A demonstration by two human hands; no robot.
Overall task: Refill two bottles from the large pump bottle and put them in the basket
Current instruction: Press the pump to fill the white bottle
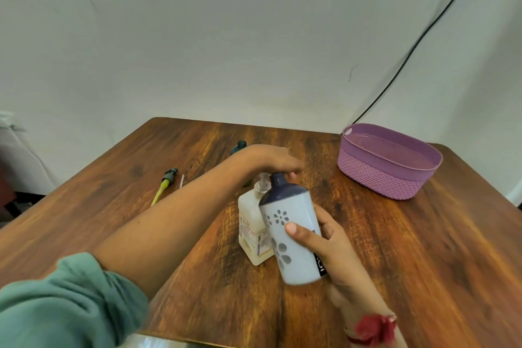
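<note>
The large pump bottle (252, 230), pale cream with a clear pump head, stands mid-table. My right hand (324, 246) grips a white bottle (293, 237) with a navy top and flower print, tilted so its neck sits right at the pump spout. My left hand (271, 159) reaches over and lies on top of the pump head and the bottle's neck, fingers pointing down; it is blurred. A dark green bottle (239, 147) stands behind my left hand, mostly hidden. The purple basket (367, 175) sits at the far right with nothing showing inside.
A removed pump cap with a yellow-green tube (165, 182) lies on the left part of the wooden table (423, 263), a thin white straw (181, 181) beside it. A black cable (418, 42) runs down the wall behind the basket.
</note>
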